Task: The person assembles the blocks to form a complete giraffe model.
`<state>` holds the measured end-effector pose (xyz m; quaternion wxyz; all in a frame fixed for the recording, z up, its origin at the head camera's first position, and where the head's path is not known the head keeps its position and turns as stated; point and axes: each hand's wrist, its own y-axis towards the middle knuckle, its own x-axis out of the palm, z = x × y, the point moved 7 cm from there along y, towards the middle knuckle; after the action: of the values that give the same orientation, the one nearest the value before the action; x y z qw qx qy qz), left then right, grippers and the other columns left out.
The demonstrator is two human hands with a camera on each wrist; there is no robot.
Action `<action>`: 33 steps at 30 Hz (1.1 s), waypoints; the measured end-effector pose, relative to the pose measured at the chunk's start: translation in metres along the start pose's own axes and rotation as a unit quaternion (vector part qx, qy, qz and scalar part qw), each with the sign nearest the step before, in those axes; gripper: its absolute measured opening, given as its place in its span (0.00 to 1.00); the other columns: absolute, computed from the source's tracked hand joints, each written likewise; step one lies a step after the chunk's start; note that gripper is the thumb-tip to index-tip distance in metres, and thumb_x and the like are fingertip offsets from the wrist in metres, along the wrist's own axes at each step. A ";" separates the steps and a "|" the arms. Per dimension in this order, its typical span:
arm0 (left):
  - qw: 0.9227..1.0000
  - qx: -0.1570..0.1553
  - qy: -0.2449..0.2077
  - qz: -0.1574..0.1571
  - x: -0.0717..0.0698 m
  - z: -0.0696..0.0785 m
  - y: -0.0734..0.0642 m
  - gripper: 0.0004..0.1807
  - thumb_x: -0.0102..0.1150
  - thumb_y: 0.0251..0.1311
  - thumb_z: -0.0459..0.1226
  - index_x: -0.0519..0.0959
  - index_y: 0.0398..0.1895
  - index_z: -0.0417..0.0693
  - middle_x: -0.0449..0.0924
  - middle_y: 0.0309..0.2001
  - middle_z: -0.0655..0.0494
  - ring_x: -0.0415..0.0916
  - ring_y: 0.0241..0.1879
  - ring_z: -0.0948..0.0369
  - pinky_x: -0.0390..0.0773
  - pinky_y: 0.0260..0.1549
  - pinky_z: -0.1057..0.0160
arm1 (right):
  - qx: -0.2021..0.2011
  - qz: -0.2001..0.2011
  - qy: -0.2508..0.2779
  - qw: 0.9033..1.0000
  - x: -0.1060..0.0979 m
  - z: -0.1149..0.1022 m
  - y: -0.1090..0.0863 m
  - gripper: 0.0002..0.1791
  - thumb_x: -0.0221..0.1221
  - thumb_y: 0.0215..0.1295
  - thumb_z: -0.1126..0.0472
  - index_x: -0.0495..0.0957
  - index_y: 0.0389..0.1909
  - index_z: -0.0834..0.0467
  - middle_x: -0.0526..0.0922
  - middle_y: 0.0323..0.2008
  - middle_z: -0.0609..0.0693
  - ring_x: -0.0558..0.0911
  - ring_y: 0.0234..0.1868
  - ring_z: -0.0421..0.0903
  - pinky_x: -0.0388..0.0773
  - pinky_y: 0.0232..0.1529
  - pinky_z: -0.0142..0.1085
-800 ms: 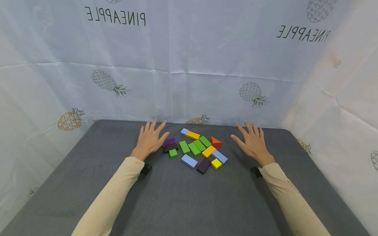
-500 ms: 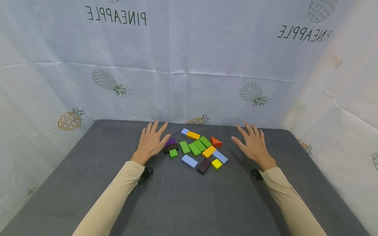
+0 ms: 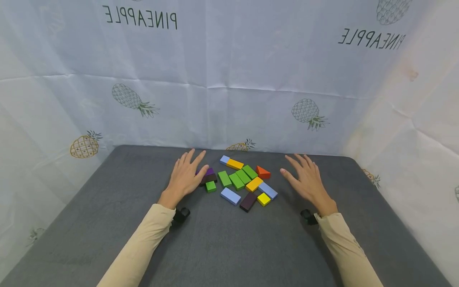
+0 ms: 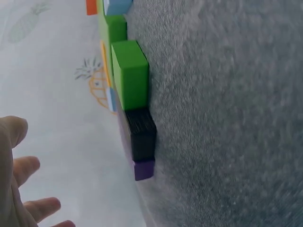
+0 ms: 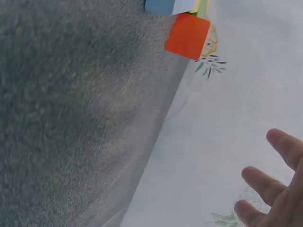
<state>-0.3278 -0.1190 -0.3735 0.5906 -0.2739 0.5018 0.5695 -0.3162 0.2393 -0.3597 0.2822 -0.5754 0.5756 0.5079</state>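
Observation:
My left hand [image 3: 184, 175] hovers with fingers spread beside the left end of a group of toy blocks, its thumb overlapping a purple block [image 3: 210, 172] and a dark block [image 3: 210, 178] in the head view. A small green block [image 4: 130, 75] sits against the dark one in the left wrist view. To the right of the group, my right hand [image 3: 306, 179] is held with fingers spread, nearest to a red triangular block [image 3: 263, 173]. That red block [image 5: 188, 36] shows at the top of the right wrist view. Neither hand holds anything.
Several green blocks [image 3: 236, 181] lie mid-group, with blue [image 3: 230, 196], orange [image 3: 254, 184], yellow [image 3: 263, 199] and dark brown blocks [image 3: 248, 202] around them. They rest on a grey table [image 3: 229, 247]. A white pineapple-print curtain [image 3: 229, 115] hangs behind and at both sides.
Both hands have drawn slightly back toward the person, the left also a little to the right. The blocks stay where they were.

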 end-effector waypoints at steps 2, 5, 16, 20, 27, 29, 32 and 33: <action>1.000 0.004 -0.005 0.000 0.000 0.003 -0.003 0.33 0.42 0.74 0.54 0.57 0.78 0.55 0.52 0.77 0.39 0.48 0.76 0.37 0.50 0.71 0.34 | -0.002 -0.001 0.005 1.000 0.000 -0.002 -0.002 0.38 0.47 0.73 0.37 0.60 0.76 0.55 0.54 0.75 0.66 0.48 0.75 0.71 0.42 0.69 0.71; 1.000 0.008 -0.010 -0.001 0.000 0.006 -0.007 0.33 0.43 0.74 0.54 0.57 0.78 0.53 0.53 0.77 0.39 0.50 0.75 0.38 0.50 0.71 0.35 | -0.002 -0.004 0.011 1.000 0.002 -0.004 -0.004 0.38 0.48 0.73 0.38 0.59 0.76 0.55 0.54 0.76 0.65 0.48 0.76 0.71 0.42 0.69 0.71; 0.999 0.016 -0.035 0.003 0.002 0.015 -0.016 0.33 0.46 0.73 0.53 0.61 0.76 0.49 0.56 0.76 0.40 0.53 0.74 0.39 0.53 0.72 0.37 | -0.024 -0.015 0.023 0.999 0.006 -0.019 -0.010 0.36 0.51 0.72 0.40 0.63 0.74 0.56 0.57 0.75 0.65 0.50 0.76 0.69 0.44 0.70 0.69; 0.999 0.032 -0.041 0.012 0.002 0.019 -0.018 0.31 0.50 0.72 0.51 0.65 0.73 0.47 0.59 0.74 0.40 0.56 0.73 0.40 0.55 0.71 0.37 | -0.043 -0.024 0.022 0.999 0.007 -0.027 -0.010 0.36 0.53 0.72 0.41 0.64 0.73 0.56 0.58 0.74 0.65 0.51 0.76 0.69 0.46 0.71 0.68; 0.996 0.074 -0.045 0.016 0.005 0.026 -0.019 0.28 0.57 0.69 0.46 0.71 0.68 0.45 0.66 0.70 0.39 0.64 0.69 0.40 0.66 0.65 0.38 | -0.076 -0.046 0.031 0.996 0.014 -0.040 -0.013 0.35 0.57 0.70 0.44 0.65 0.72 0.56 0.61 0.74 0.63 0.55 0.75 0.67 0.51 0.70 0.67; 0.995 0.085 -0.046 0.008 0.007 0.031 -0.020 0.27 0.58 0.68 0.45 0.72 0.68 0.45 0.68 0.69 0.40 0.65 0.68 0.41 0.68 0.63 0.39 | -0.088 -0.051 0.036 0.994 0.016 -0.045 -0.015 0.34 0.59 0.69 0.46 0.66 0.72 0.57 0.62 0.73 0.63 0.57 0.74 0.67 0.54 0.69 0.67; 0.994 0.094 -0.049 -0.013 0.010 0.038 -0.023 0.27 0.59 0.68 0.44 0.72 0.68 0.46 0.69 0.68 0.41 0.66 0.67 0.42 0.70 0.62 0.41 | -0.106 -0.060 0.044 0.992 0.020 -0.051 -0.018 0.33 0.61 0.68 0.49 0.68 0.70 0.59 0.64 0.71 0.63 0.61 0.72 0.66 0.60 0.67 0.66; 0.994 0.097 -0.050 -0.021 0.011 0.040 -0.023 0.27 0.59 0.68 0.44 0.73 0.67 0.46 0.69 0.67 0.42 0.67 0.67 0.43 0.70 0.62 0.41 | -0.109 -0.065 0.047 0.991 0.021 -0.053 -0.019 0.32 0.62 0.68 0.50 0.69 0.69 0.59 0.65 0.71 0.63 0.62 0.71 0.66 0.61 0.67 0.66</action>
<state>-0.2963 -0.0831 -0.3752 0.6504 -0.1968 0.5189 0.5187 -0.2883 0.1860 -0.3667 0.2228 -0.6624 0.4910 0.5200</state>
